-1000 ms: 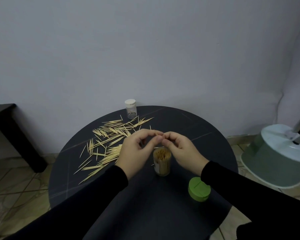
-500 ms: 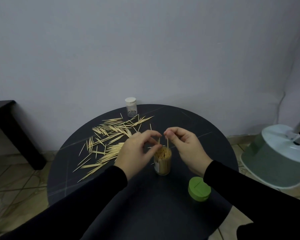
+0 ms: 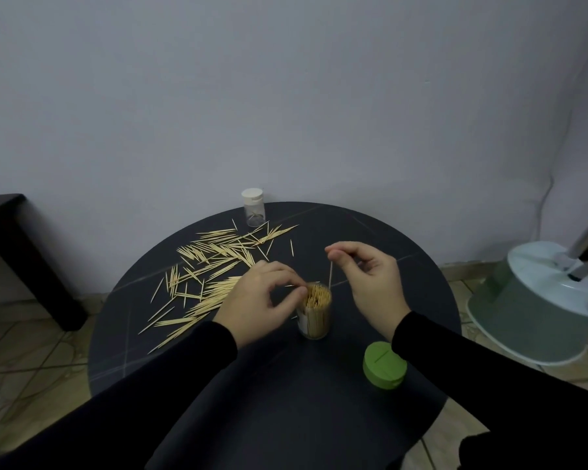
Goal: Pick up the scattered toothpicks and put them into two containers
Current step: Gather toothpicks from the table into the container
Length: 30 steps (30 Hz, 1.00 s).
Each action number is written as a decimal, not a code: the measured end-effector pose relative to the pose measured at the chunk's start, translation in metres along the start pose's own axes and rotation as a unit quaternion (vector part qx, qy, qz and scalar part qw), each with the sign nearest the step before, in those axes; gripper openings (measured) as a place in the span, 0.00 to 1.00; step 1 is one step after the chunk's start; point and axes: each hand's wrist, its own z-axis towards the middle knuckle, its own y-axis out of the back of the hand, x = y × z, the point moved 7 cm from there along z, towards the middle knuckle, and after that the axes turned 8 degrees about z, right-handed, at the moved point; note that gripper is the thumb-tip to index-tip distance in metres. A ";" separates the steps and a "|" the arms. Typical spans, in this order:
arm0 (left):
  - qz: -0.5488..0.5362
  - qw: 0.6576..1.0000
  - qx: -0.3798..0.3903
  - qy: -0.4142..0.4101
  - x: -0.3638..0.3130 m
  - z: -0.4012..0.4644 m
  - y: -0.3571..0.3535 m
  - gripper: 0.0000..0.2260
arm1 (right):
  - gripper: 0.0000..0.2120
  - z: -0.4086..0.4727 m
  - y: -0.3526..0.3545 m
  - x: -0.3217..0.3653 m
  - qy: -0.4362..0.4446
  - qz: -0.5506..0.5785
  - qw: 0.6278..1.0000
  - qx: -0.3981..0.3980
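A clear jar (image 3: 314, 320) packed with upright toothpicks stands mid-table, lid off. My right hand (image 3: 370, 283) pinches one toothpick (image 3: 330, 274) upright over the jar's right rim. My left hand (image 3: 263, 300) is at the jar's left rim, thumb and fingertips pinched at the toothpick tops; what they hold is too small to tell. Many loose toothpicks (image 3: 214, 266) lie scattered on the left half of the round black table (image 3: 370, 232). A small clear container with a white cap (image 3: 253, 207) stands at the table's far edge.
The jar's green lid (image 3: 384, 364) lies on the table to the front right. A pale green bucket-like device (image 3: 537, 303) stands on the floor at right. A dark side table (image 3: 11, 245) is at left. A grey wall is close behind.
My hands were joined above the jar, then parted. The right hand lifted a single toothpick upright over the rim, while the left hand dropped to the jar's left rim.
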 end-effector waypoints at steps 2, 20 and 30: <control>-0.033 0.999 0.011 0.010 0.004 -0.002 -0.003 0.16 | 0.07 -0.001 -0.003 -0.004 -0.019 0.030 0.999 -0.010; -0.204 0.973 0.050 0.092 0.006 -0.015 -0.026 0.21 | 0.23 -0.008 0.001 -0.013 0.115 -0.258 0.929 0.237; -0.207 0.973 0.056 0.091 0.006 -0.015 -0.026 0.24 | 0.34 -0.019 -0.011 -0.014 0.125 -0.362 0.869 0.314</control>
